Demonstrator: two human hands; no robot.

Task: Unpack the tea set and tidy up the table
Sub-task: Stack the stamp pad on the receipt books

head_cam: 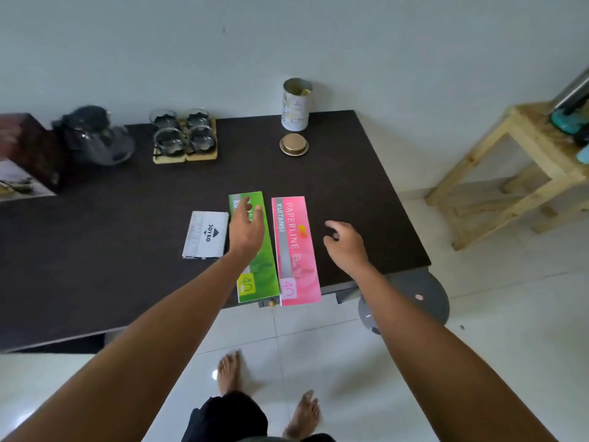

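On the dark table (95, 250) a glass teapot (95, 135) stands at the back left, beside several glass cups (183, 132) on wooden coasters. A green receipt book (259, 260) and a pink one (296, 250) lie side by side near the front edge. A white Joyko box (206, 234) lies left of them. My left hand (245, 228) hovers over the green book with fingers spread, holding nothing. Just right of the pink book, my right hand (345, 244) is open above the table.
An open tin canister (295, 103) stands at the back with its gold lid (294, 144) in front. A dark box (28, 154) sits at the far left. A wooden stool (522, 167) and a grey round seat (414, 298) are to the right, on the white tile floor.
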